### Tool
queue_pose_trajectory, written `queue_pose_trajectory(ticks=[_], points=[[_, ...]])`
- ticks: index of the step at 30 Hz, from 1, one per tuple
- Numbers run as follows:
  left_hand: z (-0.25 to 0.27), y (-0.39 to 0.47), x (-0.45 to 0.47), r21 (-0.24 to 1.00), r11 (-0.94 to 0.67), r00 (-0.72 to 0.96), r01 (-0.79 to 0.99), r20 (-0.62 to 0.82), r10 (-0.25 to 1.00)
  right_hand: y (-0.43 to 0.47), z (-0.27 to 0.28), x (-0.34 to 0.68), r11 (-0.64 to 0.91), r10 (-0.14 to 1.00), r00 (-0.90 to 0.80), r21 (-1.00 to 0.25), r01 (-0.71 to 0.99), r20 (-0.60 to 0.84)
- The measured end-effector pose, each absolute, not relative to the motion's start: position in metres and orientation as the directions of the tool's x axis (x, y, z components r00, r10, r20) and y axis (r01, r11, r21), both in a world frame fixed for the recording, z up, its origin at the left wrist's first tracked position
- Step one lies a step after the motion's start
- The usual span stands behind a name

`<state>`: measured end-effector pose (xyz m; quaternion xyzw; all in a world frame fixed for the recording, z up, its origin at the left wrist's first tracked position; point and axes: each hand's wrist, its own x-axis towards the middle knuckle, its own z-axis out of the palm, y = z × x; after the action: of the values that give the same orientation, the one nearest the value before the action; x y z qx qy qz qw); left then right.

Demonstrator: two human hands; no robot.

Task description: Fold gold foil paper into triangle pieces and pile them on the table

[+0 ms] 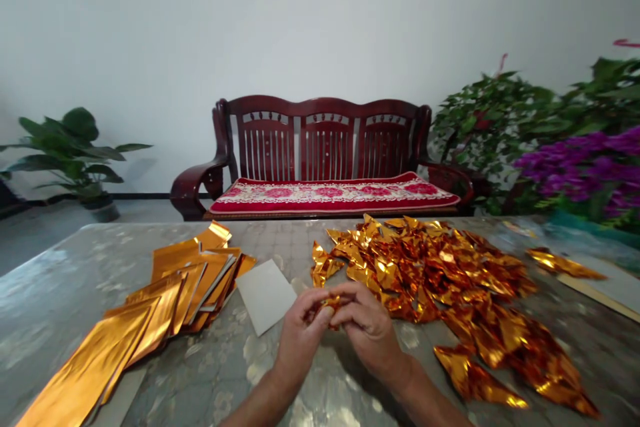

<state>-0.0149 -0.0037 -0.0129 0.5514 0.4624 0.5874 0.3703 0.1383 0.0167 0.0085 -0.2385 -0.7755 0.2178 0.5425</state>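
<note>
My left hand point(311, 315) and my right hand point(364, 317) meet above the middle of the table. Between their fingertips they pinch a small piece of gold foil paper point(334, 304), mostly covered by the fingers. Just left of my left hand lies a pale grey-white sheet point(267, 295). Farther left, flat gold foil sheets point(173, 297) are fanned out in an overlapping stack. Beyond and to the right of my right hand is a heap of folded, pointed gold foil pieces point(425, 267). One folded foil piece point(473, 377) rests nearer the front.
The table point(200, 380) has a patterned, glossy cover. A wooden bench point(325, 140) with a red floral cushion point(330, 197) stands behind it. At right are a pale board point(600, 290), clear plastic point(575, 247) and purple flowers point(585, 170). A potted plant point(85, 153) stands at left.
</note>
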Motion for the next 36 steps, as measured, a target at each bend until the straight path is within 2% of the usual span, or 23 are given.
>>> queue_pose_trajectory(ticks=[6,10,13,16,20,28,36], points=[[-0.021,-0.006,-0.014,0.956,-0.270,-0.152,0.112,0.285,0.946,0.013,-0.004,0.130,0.625,0.775,-0.165,-0.778,0.061,0.610],[-0.023,-0.009,-0.013,0.949,-0.280,-0.178,0.142,0.303,0.936,0.011,-0.010,0.130,0.487,0.865,-0.100,-0.871,-0.063,0.491],[-0.022,-0.010,-0.013,0.941,-0.302,-0.200,0.154,0.329,0.923,0.009,-0.010,0.126,0.350,0.924,-0.088,-0.915,-0.199,0.373],[-0.023,-0.010,-0.013,0.931,-0.320,-0.209,0.178,0.353,0.912,0.007,-0.004,0.121,0.204,0.971,-0.077,-0.953,-0.222,0.226],[-0.025,-0.010,-0.012,0.908,-0.347,-0.203,0.235,0.395,0.896,0.006,0.005,0.118,0.159,0.985,-0.041,-0.977,-0.140,0.166],[-0.027,-0.007,-0.015,0.853,-0.417,-0.185,0.314,0.486,0.854,0.009,0.001,0.115,0.121,0.993,0.017,-0.987,-0.102,0.120],[-0.030,-0.007,-0.019,0.792,-0.466,-0.117,0.393,0.546,0.830,0.006,0.003,0.122,0.035,0.994,-0.098,-0.987,-0.155,0.050]])
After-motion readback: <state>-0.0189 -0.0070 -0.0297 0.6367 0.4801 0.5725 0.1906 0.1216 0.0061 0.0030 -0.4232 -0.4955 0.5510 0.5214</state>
